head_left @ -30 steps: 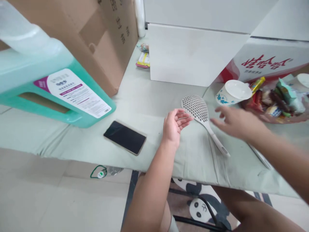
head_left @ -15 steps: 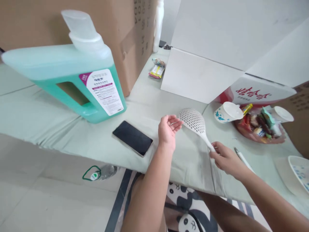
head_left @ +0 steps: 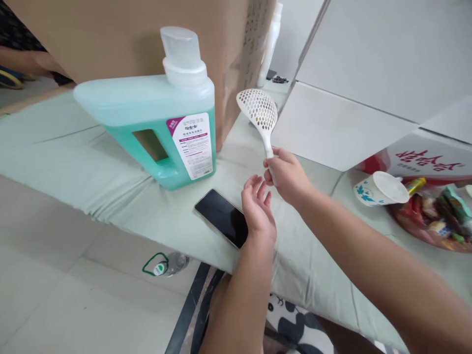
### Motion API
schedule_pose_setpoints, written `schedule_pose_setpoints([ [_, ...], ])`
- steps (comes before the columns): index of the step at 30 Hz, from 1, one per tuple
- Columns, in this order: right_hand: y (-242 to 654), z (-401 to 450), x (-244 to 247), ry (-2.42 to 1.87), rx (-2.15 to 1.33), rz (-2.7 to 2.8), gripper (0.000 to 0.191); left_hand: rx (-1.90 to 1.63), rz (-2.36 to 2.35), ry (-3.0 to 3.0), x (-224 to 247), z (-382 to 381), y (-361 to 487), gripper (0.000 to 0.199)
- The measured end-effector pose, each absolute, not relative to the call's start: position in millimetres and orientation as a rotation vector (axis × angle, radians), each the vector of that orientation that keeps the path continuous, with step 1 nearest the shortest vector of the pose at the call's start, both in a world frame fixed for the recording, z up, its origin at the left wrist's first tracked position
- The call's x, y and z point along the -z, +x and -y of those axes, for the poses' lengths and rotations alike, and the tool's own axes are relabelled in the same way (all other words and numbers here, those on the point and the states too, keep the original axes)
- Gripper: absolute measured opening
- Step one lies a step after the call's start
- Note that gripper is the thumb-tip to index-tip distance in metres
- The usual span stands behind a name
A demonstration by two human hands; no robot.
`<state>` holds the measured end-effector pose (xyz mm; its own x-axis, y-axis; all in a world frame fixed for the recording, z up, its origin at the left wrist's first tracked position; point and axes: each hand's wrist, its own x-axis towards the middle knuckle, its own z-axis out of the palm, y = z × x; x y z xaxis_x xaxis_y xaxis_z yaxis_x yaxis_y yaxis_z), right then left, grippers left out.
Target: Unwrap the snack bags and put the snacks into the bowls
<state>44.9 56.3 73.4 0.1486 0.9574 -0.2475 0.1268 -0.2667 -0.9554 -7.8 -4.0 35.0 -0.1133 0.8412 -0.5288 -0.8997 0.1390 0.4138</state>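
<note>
A white slotted skimmer with round holes is raised over the table, its bowl pointing up and away from me. Its handle is in my right hand, with the fingers wrapped round it. Just below and to the left of that grip is my left hand, palm up, fingers loosely curled and apart, holding nothing. A black-screened phone lies on the table beside my left wrist, which covers its right edge.
A large jug of green liquid stands on the cloth-covered table before a cardboard box. White boxes rise behind. At right are a paper cup and a snack bowl. A plastic bottle lies on the floor.
My right hand has lifted the skimmer off the table and brought it up and left, above my left hand. My left hand remains open. The view has turned to the left.
</note>
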Motion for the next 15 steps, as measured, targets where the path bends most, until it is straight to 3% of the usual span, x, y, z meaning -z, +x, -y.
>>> schedule_pose_setpoints([
  [4, 18.3, -137.5, -60.0, -1.578, -1.117, 0.943, 0.024, -1.479, -0.834, -0.112, -34.7, 5.3, -7.9, 0.035],
  [8, 12.0, -223.8, -53.1, -1.628, -0.919, 0.98, 0.048, -1.414, -0.858, -0.116, -32.8, 3.5, -2.6, 0.033],
  [10, 14.0, -260.5, -51.1, -1.645, -0.935, 0.946, 0.051, -1.364, -0.871, -0.099, -31.5, 1.1, -1.3, 0.033],
  [15, 23.3, -308.0, -32.8, -1.628, -1.075, 0.948, 0.027, -1.354, -0.895, -0.059, -26.0, -6.7, -6.0, 0.034],
])
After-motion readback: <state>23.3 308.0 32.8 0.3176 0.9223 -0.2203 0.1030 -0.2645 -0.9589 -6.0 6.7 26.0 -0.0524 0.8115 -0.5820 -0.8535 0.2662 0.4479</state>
